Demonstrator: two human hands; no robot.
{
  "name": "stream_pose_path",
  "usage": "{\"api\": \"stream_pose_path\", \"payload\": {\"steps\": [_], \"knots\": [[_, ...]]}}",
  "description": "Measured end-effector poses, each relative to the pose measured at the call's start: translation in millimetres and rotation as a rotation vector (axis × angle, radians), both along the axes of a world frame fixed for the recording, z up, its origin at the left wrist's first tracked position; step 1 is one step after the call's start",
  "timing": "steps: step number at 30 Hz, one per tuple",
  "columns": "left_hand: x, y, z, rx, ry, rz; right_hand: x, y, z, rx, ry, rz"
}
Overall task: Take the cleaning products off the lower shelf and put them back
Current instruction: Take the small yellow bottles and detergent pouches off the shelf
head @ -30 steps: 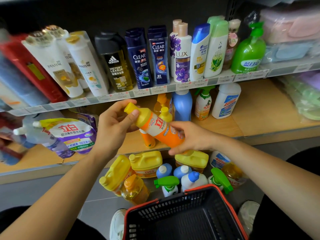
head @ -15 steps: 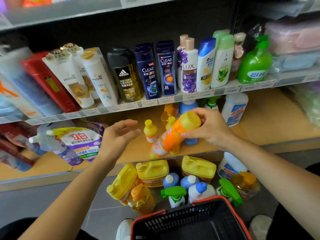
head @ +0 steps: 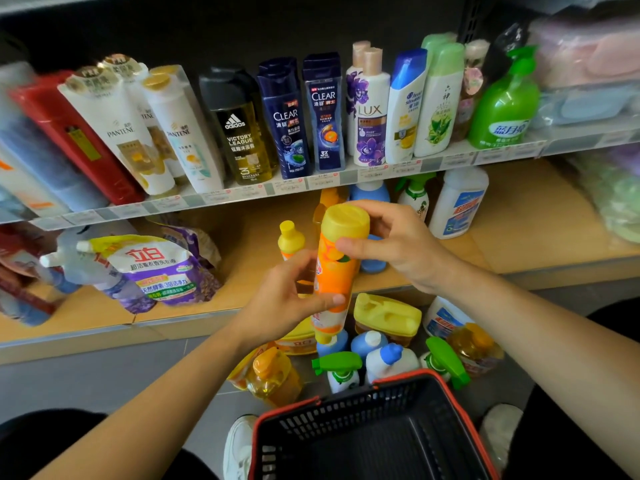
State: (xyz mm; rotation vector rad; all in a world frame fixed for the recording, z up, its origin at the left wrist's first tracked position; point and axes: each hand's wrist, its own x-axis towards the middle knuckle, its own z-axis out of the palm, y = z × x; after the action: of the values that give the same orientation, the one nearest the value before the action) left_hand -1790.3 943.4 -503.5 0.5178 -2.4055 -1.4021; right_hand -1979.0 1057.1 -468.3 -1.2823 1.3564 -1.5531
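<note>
One glossy orange bottle, left hand, right hand

The lower shelf is holding slumped refill pouches at left, a small yellow-capped bottle and a white bottle standing; jugs are seemingly sitting on the floor.

Both forearms extended forward; left grip and right grip curled, clasping.
</note>
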Motion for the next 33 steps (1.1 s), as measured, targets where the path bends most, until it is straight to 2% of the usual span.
{"api": "stream_pose_path", "payload": {"steps": [8,13,19,22,25,28,33], "knots": [[5,-6,-3,-0.219,-0.026,0.055,0,0,2,0.091,-0.073,-0.037],[7,-8,-2,-0.24,-0.024,0.076,-1,-1,0,0.091,-0.095,-0.063],[12,-14,-1,-0.177,-0.015,0.156,-1,-5,-8,0.016,-0.31,0.073],[13,-16,-2,-0.142,-0.03,0.195,0,-7,-9,-0.03,-0.189,0.083],[14,-18,-2,-0.123,-0.046,0.2,1,-9,-10,-0.064,-0.034,-0.085],[16,-20,-3,-0.084,-0.034,0.199,3,-11,-11,-0.079,-0.004,-0.243],[17,-19,-4,0.028,-0.002,0.205,4,-16,-13,-0.104,0.075,-0.384]]}}
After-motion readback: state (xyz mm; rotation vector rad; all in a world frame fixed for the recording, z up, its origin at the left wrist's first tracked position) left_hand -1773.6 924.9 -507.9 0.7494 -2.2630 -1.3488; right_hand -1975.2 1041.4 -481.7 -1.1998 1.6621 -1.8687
